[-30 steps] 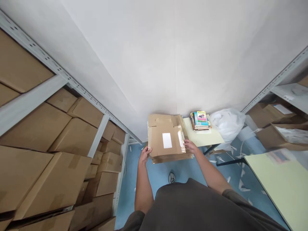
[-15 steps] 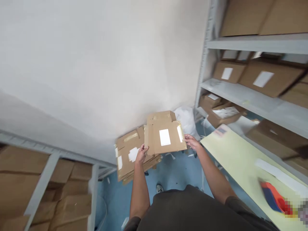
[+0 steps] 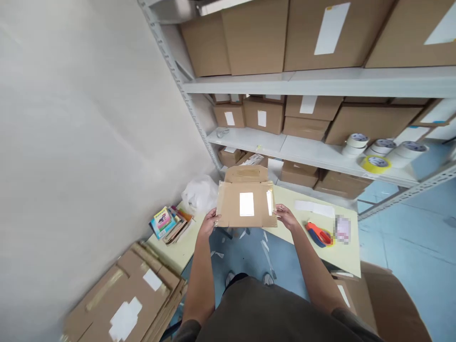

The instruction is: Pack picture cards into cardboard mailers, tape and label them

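Note:
A flattened cardboard box (image 3: 231,209) with a white label (image 3: 246,204) is held up in front of me, its top flap pointing away. My left hand (image 3: 209,222) grips its lower left edge, fingers closed. On the opposite side, my right hand (image 3: 285,216) pinches the right edge near a strip of white and clear tape. Beyond and to the right of the box lies a pale yellow table (image 3: 342,254). An orange and blue tape dispenser (image 3: 319,234) rests on it, close to my right forearm.
Metal shelves (image 3: 242,84) full of cartons run along the far side, with tape rolls (image 3: 377,164) at right. Flattened cartons (image 3: 107,294) are stacked lower left. A white plastic bag (image 3: 201,194) and booklets (image 3: 167,223) sit by the wall. Scraps litter the blue floor (image 3: 242,266).
My view has swung right, bringing more shelving and the whole table into sight. The flattened box stays in both hands and is now over the table's edge, away from the carton stack.

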Available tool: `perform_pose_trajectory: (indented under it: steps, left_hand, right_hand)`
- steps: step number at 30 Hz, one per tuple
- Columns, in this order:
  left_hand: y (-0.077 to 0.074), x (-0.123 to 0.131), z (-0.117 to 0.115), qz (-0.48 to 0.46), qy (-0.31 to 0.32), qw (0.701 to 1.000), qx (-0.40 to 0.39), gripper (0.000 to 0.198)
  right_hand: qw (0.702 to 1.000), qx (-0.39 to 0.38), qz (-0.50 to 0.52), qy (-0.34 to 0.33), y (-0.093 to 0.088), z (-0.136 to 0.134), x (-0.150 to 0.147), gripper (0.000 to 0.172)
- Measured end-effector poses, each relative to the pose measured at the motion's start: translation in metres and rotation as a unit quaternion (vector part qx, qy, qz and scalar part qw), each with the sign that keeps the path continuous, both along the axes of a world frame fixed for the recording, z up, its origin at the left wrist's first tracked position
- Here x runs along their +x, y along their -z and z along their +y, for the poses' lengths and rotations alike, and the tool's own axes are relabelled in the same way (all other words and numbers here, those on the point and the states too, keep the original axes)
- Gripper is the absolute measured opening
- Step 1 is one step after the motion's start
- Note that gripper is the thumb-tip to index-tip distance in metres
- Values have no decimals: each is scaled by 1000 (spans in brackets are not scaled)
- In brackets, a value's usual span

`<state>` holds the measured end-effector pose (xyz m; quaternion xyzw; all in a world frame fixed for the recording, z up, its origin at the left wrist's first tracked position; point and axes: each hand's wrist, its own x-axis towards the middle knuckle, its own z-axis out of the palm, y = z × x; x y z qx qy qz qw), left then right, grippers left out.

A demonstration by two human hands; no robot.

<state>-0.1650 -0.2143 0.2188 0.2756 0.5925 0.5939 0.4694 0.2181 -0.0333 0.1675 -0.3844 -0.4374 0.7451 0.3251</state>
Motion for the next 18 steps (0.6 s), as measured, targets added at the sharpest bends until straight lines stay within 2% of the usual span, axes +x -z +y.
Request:
perform_pose_trajectory:
  steps: [4,8,14,18]
  left_hand:
    - [13,6,52,-2,61,998,-18,56]
    - [29,0,100,17,97,995,-34,53]
    - [51,-11,173,10,155,987,-33,53]
    - [67,-16,215,8,174,984,-39,49]
  right_hand:
    - [998,-3,-28,61,17,7,26,45]
    - [992,-29,-18,122,29,11,33,46]
    - [977,-59,-41,199,43,22,23,43]
    - [957,-95,-83,262,60,26,5,42]
